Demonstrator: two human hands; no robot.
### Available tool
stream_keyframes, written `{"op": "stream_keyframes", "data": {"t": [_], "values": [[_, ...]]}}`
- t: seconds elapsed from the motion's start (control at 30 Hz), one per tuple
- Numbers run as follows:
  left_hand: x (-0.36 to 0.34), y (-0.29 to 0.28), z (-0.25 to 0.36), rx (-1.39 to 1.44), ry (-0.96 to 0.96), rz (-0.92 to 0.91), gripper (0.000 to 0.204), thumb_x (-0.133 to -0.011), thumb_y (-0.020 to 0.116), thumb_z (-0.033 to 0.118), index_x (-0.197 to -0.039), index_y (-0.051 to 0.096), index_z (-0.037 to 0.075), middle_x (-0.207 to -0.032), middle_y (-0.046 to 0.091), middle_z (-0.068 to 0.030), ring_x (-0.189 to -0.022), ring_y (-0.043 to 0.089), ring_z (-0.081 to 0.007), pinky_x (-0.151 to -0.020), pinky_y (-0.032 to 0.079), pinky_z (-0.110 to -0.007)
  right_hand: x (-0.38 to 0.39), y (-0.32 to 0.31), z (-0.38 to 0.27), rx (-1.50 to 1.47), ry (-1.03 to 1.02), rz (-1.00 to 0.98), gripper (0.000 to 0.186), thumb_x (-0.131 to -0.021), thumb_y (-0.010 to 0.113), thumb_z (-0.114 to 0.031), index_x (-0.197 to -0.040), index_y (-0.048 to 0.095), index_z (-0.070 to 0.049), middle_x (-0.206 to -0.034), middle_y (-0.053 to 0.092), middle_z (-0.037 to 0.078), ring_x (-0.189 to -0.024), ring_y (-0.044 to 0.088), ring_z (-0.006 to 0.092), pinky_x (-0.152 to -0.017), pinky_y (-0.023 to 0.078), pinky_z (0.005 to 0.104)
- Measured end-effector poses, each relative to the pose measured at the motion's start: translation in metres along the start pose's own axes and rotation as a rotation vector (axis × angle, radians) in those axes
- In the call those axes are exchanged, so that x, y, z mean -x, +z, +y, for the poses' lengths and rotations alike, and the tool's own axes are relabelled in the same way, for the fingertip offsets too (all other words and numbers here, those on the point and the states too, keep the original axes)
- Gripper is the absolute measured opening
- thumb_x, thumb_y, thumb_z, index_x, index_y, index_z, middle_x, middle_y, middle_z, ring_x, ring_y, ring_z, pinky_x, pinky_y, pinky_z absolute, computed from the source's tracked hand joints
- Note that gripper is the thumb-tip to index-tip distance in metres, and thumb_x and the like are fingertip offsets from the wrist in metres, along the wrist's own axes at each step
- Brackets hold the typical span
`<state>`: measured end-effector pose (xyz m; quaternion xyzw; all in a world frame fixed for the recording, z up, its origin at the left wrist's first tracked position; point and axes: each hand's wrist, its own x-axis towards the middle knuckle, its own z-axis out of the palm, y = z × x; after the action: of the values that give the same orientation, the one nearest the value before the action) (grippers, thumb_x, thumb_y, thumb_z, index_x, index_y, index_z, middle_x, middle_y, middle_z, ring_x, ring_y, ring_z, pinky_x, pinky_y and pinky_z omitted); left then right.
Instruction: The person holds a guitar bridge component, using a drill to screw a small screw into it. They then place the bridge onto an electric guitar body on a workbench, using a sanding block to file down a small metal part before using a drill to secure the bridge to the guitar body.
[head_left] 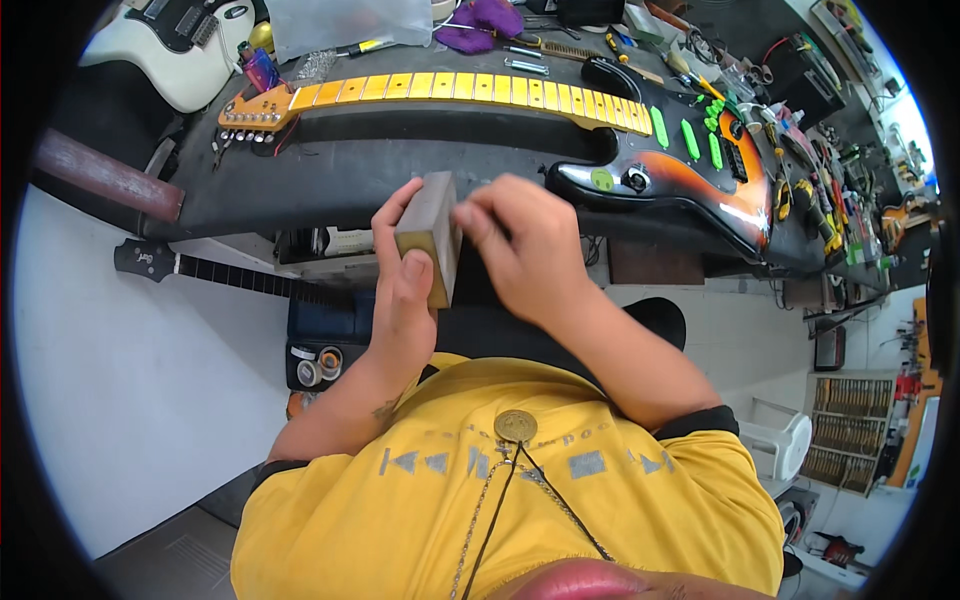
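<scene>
A grey rectangular block (pixel 428 225) with a brownish end is held upright-tilted in front of the bench. My left hand (pixel 402 310) grips it from the left, thumb on the near end and fingers along the side. My right hand (pixel 520 245) is curled at the block’s right side, fingertips near or touching its surface; whether it holds anything small I cannot make out. Beyond my hands, a guitar neck (pixel 450 88) with a yellow fretboard lies on the dark workbench (pixel 350 165), beside a sunburst guitar body (pixel 660 180) with green pieces on it.
A white guitar (pixel 150 60) and a purple cloth (pixel 470 25) sit at the back. Many tools (pixel 800 180) crowd the bench’s right. A dark guitar neck (pixel 240 275) extends below the left edge. A white stool (pixel 775 440) stands low right.
</scene>
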<state>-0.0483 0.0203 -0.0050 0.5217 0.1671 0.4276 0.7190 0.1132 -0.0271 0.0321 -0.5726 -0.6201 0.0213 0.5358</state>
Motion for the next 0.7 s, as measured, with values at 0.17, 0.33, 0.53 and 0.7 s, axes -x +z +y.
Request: {"op": "stream_keyframes", "data": {"t": [0.17,0.33,0.53,0.7], "values": [[0.001,-0.003,-0.003,0.123,0.014,-0.011,0.083,-0.104,0.061,0.06,-0.164,0.031,0.013,-0.158,0.046,-0.0126,-0.145,0.047,-0.0275,-0.122,0.038,-0.044,0.012,-0.002,-0.023,-0.123,0.036,-0.065,0.015,-0.095,0.076,-0.011,-0.089,0.07,0.001,-0.08,0.067,0.018,-0.072,0.067,0.0366,-0.065,0.052,0.042],[-0.007,0.001,-0.004,0.101,0.053,0.071,0.085,-0.103,0.06,0.065,-0.165,0.031,0.014,-0.155,0.049,-0.0128,-0.143,0.05,-0.0272,-0.12,0.04,-0.044,0.008,0.007,-0.025,-0.127,0.155,-0.039,0.019,-0.095,0.077,-0.013,-0.083,0.071,0.0,-0.075,0.066,0.015,-0.066,0.065,0.0325,-0.062,0.052,0.0396],[-0.006,-0.002,0.001,0.149,-0.011,0.106,0.078,-0.108,0.051,0.062,-0.163,0.035,0.009,-0.153,0.053,-0.0126,-0.14,0.054,-0.0255,-0.118,0.043,-0.043,0.012,-0.007,-0.036,-1.194,0.57,-0.134,0.014,-0.106,0.07,-0.014,-0.105,0.071,-0.001,-0.091,0.069,0.004,-0.085,0.064,0.0139,-0.076,0.052,0.0318],[-0.008,-0.003,0.003,0.207,-0.004,0.126,0.078,-0.108,0.051,0.06,-0.162,0.036,0.006,-0.152,0.054,-0.0122,-0.141,0.053,-0.0243,-0.121,0.04,-0.042,0.01,-0.011,-0.022,-1.636,0.622,-0.172,0.027,-0.11,0.065,-0.027,-0.107,0.067,0.001,-0.09,0.064,0.005,-0.085,0.058,0.0182,-0.083,0.048,0.0343]]}}
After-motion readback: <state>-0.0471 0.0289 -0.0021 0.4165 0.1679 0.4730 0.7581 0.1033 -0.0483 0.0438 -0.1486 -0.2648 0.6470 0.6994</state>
